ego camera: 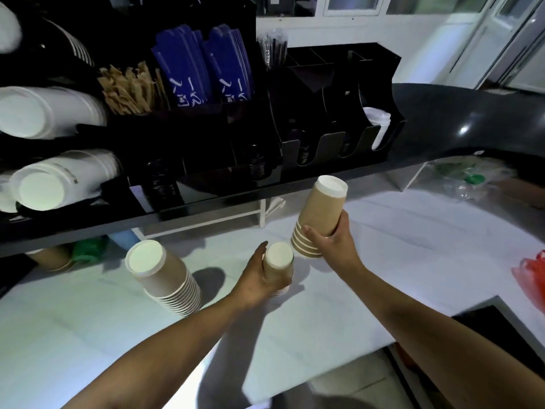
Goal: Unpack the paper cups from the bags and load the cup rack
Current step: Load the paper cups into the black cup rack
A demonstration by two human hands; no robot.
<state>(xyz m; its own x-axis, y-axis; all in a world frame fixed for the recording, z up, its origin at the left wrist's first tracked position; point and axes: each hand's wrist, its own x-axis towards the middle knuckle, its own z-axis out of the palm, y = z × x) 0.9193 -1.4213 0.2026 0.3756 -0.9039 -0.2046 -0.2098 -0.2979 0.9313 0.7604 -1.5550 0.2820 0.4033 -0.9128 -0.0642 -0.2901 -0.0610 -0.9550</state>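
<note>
My right hand grips a short stack of brown paper cups, upside down and tilted, lifted above the white counter. My left hand grips a smaller stack of brown cups that stands upside down on the counter. A taller stack of brown cups stands upside down to the left, untouched. The black cup rack sits on the dark shelf above; one slot at its right holds white lids or cups, the other slots look dark.
Large white cup stacks lie in holders at the left. Brown stirrers and blue sleeves fill a black organiser. Plastic bags lie at the back right, and a red bag at the right edge.
</note>
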